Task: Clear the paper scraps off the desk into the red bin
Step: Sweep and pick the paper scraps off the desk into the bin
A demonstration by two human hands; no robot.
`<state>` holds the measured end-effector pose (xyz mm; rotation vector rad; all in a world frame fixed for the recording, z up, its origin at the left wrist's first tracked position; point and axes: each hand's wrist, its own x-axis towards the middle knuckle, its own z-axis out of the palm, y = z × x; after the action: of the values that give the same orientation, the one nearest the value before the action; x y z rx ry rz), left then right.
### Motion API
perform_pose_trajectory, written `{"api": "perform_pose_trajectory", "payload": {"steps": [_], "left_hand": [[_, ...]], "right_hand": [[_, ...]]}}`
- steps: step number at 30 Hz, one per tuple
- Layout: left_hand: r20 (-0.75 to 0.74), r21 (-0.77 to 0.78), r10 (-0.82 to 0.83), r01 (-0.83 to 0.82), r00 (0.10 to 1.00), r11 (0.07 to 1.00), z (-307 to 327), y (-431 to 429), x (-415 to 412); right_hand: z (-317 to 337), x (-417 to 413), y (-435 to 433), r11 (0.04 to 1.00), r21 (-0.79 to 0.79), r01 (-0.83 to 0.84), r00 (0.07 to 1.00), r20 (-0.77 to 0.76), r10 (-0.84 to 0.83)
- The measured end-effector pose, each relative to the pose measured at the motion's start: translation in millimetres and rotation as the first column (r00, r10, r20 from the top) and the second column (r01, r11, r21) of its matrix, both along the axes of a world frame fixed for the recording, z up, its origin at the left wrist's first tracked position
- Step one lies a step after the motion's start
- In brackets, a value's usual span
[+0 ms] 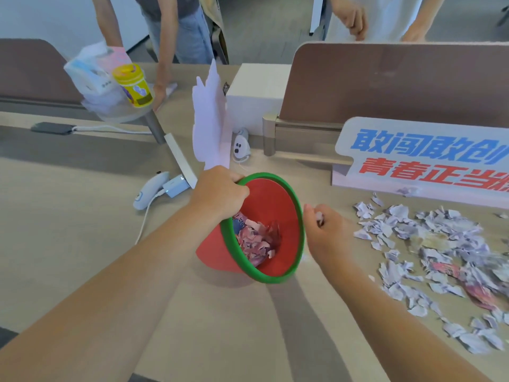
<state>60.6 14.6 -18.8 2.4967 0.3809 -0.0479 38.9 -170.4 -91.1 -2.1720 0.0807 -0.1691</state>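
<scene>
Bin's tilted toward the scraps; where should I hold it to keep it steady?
Grip the green rim of the red bin at its far-left edge, coming from the left, as the left hand does: the mouth opens toward the paper scraps.

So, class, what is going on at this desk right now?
A person is clearing torn paper. The left hand grips the green rim of the tilted red bin, which already holds some scraps. The right hand, beside the rim, pinches a small piece. A large pile of paper scraps still lies on the desk to the right.
</scene>
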Motion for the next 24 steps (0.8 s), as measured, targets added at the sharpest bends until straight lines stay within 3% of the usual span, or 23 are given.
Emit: {"api": "perform_pose_trajectory", "payload": {"steps": [2, 4, 6, 8, 9, 11, 12, 13, 14, 16, 19, 24], "left_hand": [[-0.006, -0.014, 0.01, -0.01, 1.0, 1.0, 1.2, 2.4, -4.1], [-0.006, -0.014, 0.003, -0.003, 1.0, 1.0, 3.3, 7.9, -9.9], [-0.007, -0.012, 0.001, -0.001, 1.0, 1.0, 4.5, 17.8, -16.3], [-0.024, -0.024, 0.015, -0.016, 1.0, 1.0, 3.4, 29.3, -21.9], [-0.032, -0.021, 0.02, -0.021, 0.999, 1.0, 1.8, 34.8, -24.2], [-0.025, -0.013, 0.032, -0.032, 0.999, 0.999, -0.9, 43.6, -28.2], [-0.018, -0.011, 0.041, -0.041, 0.999, 0.999, -2.0, 46.8, -29.6], [-0.011, -0.012, 0.051, -0.051, 0.999, 0.999, -2.7, 49.2, -30.8], [-0.004, -0.014, 0.057, -0.058, 0.998, 0.998, -3.3, 51.4, -32.0], [0.007, -0.02, 0.063, -0.063, 0.998, 0.998, -3.7, 53.6, -33.9], [0.017, -0.02, 0.066, -0.066, 0.998, 0.998, -4.6, 54.1, -34.2], [0.012, -0.022, 0.081, -0.08, 0.997, 0.997, -3.8, 57.7, -32.2]], "right_hand": [[22.3, -1.9, 35.4, 0.967, -0.076, -0.242, 0.969, 0.024, 0.245], [27.7, -4.6, 54.9, 0.849, -0.172, -0.5, 0.865, -0.053, 0.498], [30.6, -5.6, 53.8, 0.785, 0.023, -0.62, 0.78, -0.091, 0.619], [29.8, -6.4, 37.0, 0.762, 0.415, -0.496, 0.809, -0.098, 0.58], [24.8, -5.3, 27.3, 0.742, 0.538, -0.4, 0.848, -0.091, 0.523], [7.3, 1.3, 11.2, 0.768, 0.619, -0.162, 0.952, -0.107, 0.287], [-3.0, 4.9, 6.4, 0.826, 0.563, -0.037, 0.978, -0.151, 0.146], [-12.6, 7.4, 2.0, 0.911, 0.411, 0.043, 0.979, -0.199, 0.043], [-26.5, 9.6, -1.2, 0.981, 0.188, 0.053, 0.964, -0.266, -0.001], [-53.2, 6.3, -5.4, 0.988, -0.126, -0.089, 0.907, -0.42, 0.029], [-85.8, -6.9, 0.6, 0.935, -0.242, -0.259, 0.836, -0.541, 0.092], [-92.9, -28.6, 19.0, 0.9, -0.278, -0.336, 0.854, -0.492, 0.167]]}}
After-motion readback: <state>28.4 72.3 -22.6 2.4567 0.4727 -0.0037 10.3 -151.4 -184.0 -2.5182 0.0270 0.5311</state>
